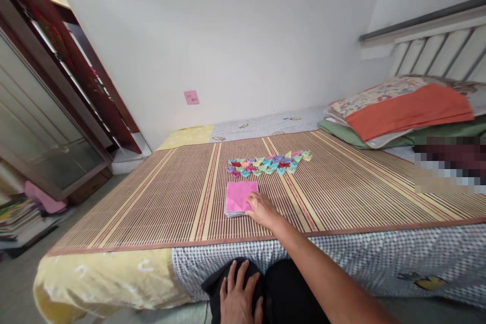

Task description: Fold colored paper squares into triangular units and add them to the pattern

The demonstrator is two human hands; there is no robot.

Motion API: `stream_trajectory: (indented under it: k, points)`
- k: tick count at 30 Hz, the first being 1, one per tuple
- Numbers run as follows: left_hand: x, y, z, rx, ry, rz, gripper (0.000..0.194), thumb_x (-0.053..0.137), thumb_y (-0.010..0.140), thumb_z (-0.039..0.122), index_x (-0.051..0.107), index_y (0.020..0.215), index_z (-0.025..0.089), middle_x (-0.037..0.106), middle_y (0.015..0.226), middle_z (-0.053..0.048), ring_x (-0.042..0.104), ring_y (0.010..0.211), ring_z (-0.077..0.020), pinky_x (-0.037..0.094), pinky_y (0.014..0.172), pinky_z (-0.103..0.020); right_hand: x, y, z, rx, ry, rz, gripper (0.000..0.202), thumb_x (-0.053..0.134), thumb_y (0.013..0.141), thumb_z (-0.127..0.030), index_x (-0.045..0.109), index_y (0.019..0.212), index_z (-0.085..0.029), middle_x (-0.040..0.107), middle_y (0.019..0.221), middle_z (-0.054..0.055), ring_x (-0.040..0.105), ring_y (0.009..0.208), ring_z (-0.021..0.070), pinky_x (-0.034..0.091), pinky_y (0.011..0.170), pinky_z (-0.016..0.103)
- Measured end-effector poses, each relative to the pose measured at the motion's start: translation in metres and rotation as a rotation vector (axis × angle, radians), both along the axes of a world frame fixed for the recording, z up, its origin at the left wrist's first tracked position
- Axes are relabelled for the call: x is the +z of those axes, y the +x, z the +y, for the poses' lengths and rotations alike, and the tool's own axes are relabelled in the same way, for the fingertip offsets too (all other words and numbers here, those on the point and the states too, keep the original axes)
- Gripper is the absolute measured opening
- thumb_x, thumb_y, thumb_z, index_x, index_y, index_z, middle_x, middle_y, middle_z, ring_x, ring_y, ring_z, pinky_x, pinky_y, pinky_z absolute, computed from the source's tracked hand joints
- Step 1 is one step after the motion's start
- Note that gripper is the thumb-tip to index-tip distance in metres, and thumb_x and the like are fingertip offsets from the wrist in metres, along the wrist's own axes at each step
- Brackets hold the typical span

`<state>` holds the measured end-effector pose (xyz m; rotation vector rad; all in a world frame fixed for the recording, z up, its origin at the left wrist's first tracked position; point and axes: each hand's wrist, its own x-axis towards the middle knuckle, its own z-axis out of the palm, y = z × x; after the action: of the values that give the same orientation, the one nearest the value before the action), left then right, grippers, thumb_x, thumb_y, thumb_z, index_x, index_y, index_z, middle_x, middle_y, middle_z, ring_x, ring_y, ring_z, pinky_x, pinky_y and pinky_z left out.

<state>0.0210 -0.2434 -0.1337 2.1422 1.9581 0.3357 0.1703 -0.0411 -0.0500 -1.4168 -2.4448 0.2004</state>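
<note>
A stack of square paper sheets (240, 197), pink on top, lies on the striped mat (170, 207). My right hand (260, 207) is at the stack's right edge, its fingers bent together over the pink sheet; whether they grip a sheet is too small to make out. Fingers spread, my left hand (239, 296) rests on my dark-clothed knee (212, 283) in front of the bed edge. Just behind the stack, several small folded paper pieces (269, 163) in many colours lie in rows.
Pillows (410, 111) and green bedding are at the right, below a white radiator (436, 55). A pink note (191, 97) is on the wall. Books (18, 217) stand by a cabinet at the left.
</note>
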Motion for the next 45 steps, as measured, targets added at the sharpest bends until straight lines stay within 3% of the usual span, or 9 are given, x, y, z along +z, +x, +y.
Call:
stream_trajectory:
  k: [7, 17, 25, 36, 45]
  points:
    - [0.0, 0.0, -0.001, -0.005, 0.015, -0.006, 0.053, 0.062, 0.081, 0.025, 0.072, 0.132, 0.039, 0.052, 0.159, 0.004, 0.036, 0.152, -0.0355, 0.032, 0.12, -0.055, -0.005, 0.002, 0.001, 0.025, -0.021, -0.009, 0.03, 0.067, 0.101, -0.033, 0.066, 0.126, -0.017, 0.067, 0.129, 0.01, 0.068, 0.112, 0.0256, 0.058, 0.095, 0.047]
    - [-0.001, -0.001, 0.0, -0.007, 0.023, -0.01, 0.052, 0.063, 0.081, 0.024, 0.073, 0.131, 0.038, 0.053, 0.159, 0.002, 0.037, 0.151, -0.0363, 0.033, 0.119, -0.055, 0.004, 0.008, 0.009, 0.038, -0.071, -0.021, 0.03, 0.066, 0.102, -0.033, 0.065, 0.127, -0.016, 0.068, 0.126, 0.01, 0.07, 0.105, 0.0239, 0.06, 0.09, 0.044]
    - [-0.009, -0.003, 0.001, -0.005, 0.074, -0.01, 0.051, 0.064, 0.081, 0.023, 0.074, 0.128, 0.039, 0.057, 0.156, 0.002, 0.041, 0.149, -0.0374, 0.036, 0.116, -0.058, 0.009, 0.006, 0.005, -0.04, -0.007, -0.018, 0.029, 0.065, 0.102, -0.033, 0.065, 0.126, -0.017, 0.067, 0.127, 0.01, 0.069, 0.107, 0.0241, 0.059, 0.092, 0.045]
    - [-0.006, -0.005, -0.001, 0.005, 0.099, -0.041, 0.05, 0.063, 0.081, 0.023, 0.075, 0.126, 0.04, 0.058, 0.154, 0.003, 0.042, 0.149, -0.0358, 0.036, 0.116, -0.056, 0.013, 0.011, 0.002, 0.06, 0.003, -0.031, 0.029, 0.066, 0.101, -0.034, 0.066, 0.125, -0.016, 0.068, 0.126, 0.01, 0.069, 0.107, 0.0244, 0.059, 0.092, 0.046]
    - [-0.007, -0.005, -0.001, 0.007, 0.109, -0.05, 0.05, 0.064, 0.08, 0.023, 0.075, 0.126, 0.039, 0.058, 0.154, 0.003, 0.043, 0.148, -0.0359, 0.036, 0.116, -0.056, 0.013, 0.009, -0.001, 0.043, 0.059, -0.077, 0.028, 0.066, 0.101, -0.033, 0.066, 0.124, -0.017, 0.067, 0.127, 0.01, 0.068, 0.11, 0.0252, 0.057, 0.095, 0.048]
